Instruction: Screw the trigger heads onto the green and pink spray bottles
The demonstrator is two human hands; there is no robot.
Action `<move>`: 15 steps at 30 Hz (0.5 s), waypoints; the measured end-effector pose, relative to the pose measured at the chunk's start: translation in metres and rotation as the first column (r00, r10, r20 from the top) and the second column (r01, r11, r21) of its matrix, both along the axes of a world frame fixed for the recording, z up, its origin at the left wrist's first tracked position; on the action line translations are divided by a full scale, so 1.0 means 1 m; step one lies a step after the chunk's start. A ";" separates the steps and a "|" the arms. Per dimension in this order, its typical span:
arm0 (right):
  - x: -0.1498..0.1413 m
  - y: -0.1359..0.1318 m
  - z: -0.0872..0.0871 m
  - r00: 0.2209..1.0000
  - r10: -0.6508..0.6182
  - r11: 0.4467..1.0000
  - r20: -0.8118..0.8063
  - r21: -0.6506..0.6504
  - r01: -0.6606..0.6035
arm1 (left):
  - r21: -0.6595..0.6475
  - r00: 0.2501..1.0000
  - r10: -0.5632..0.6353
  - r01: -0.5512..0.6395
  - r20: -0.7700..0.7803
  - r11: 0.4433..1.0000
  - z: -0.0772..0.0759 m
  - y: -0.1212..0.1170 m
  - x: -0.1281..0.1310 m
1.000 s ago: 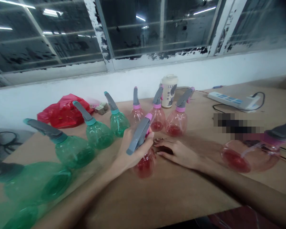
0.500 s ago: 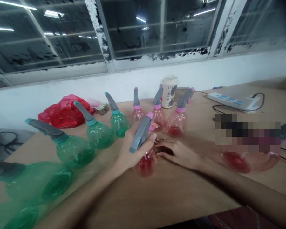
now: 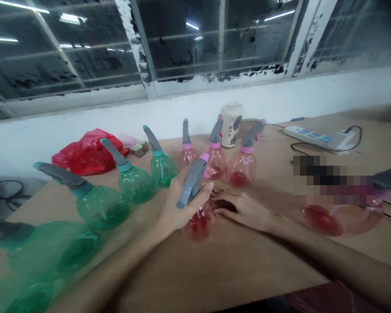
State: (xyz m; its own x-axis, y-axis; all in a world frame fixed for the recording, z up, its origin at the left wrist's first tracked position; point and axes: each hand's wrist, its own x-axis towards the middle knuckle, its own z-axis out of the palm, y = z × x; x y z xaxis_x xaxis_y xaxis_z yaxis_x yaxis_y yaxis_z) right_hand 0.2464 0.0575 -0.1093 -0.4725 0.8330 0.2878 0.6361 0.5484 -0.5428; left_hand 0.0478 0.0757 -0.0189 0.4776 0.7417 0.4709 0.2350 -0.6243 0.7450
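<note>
My left hand (image 3: 179,200) is wrapped round the neck of a pink spray bottle (image 3: 199,226) with a grey and pink trigger head, which stands on the table with red liquid in its base. To its right, my right hand (image 3: 247,208) lies low on the table, fingers stretched towards the bottle and thumb apart. Whether those fingertips touch the bottle I cannot tell. Just behind stand three more pink spray bottles (image 3: 241,167). Several green spray bottles (image 3: 137,184) run in a slanting row on the left.
Behind the pink bottles is a paper cup (image 3: 231,126) with a lid. A red plastic bag (image 3: 91,152) lies at the back left. A power strip (image 3: 319,138) with a cord sits at the back right. Another pink spray bottle (image 3: 345,219) is at the right, partly under a blurred patch.
Both hands and the bottle in my left hand stay in practically the same place. Only a very slight shift shows in the pink bottle's head at the far right.
</note>
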 end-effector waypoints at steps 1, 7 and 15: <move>0.000 0.000 0.000 1.000 -0.001 1.000 0.000 -0.001 0.001 | 0.004 1.000 0.008 -0.008 -0.008 1.000 0.001 0.000 0.000; 0.000 0.000 0.000 1.000 -0.003 1.000 -0.003 -0.001 0.003 | 0.000 1.000 0.009 -0.009 -0.004 1.000 0.010 -0.002 0.005; 0.000 0.000 0.001 0.999 -0.009 1.000 0.034 -0.005 0.009 | 0.060 0.999 0.014 -0.011 -0.049 0.998 0.010 -0.005 0.005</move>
